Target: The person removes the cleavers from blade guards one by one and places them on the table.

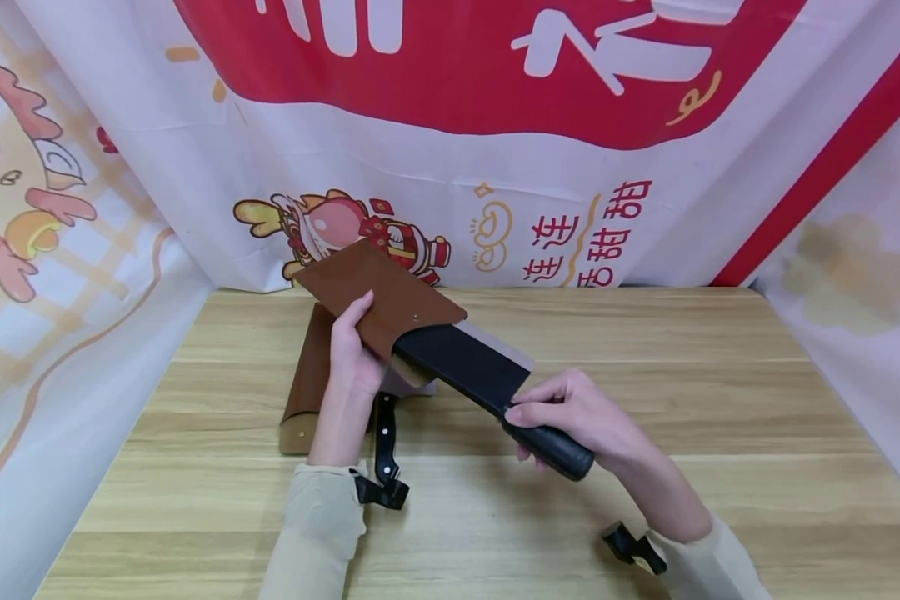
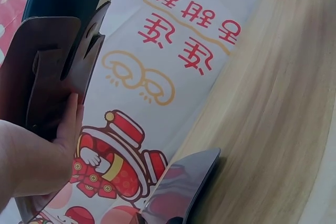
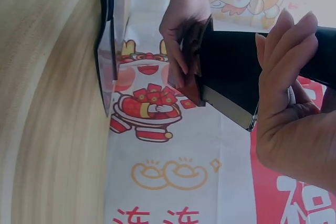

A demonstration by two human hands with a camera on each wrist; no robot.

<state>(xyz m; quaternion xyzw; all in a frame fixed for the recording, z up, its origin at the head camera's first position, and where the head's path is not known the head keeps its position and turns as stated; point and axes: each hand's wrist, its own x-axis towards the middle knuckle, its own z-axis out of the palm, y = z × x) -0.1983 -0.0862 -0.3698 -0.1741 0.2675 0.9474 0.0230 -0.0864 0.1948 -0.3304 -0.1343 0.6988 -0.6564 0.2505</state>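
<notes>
A cleaver (image 1: 468, 362) with a dark blade and pale edge sits partly inside a brown sheath (image 1: 386, 292), held tilted above the table. My left hand (image 1: 354, 358) grips the sheath along its near side, thumb on its upper face. My right hand (image 1: 573, 412) holds the cleaver's black handle (image 1: 555, 450) close to the blade. In the right wrist view the blade (image 3: 228, 72) runs into the sheath's mouth between both hands. Much of the blade is hidden in the sheath.
A second brown sheath (image 1: 311, 375) lies on the wooden table (image 1: 682, 375) at the left. Beside it is another knife with a riveted black handle (image 1: 385, 437); its shiny blade (image 2: 181, 187) shows in the left wrist view. A printed cloth (image 1: 450, 167) hangs behind the table.
</notes>
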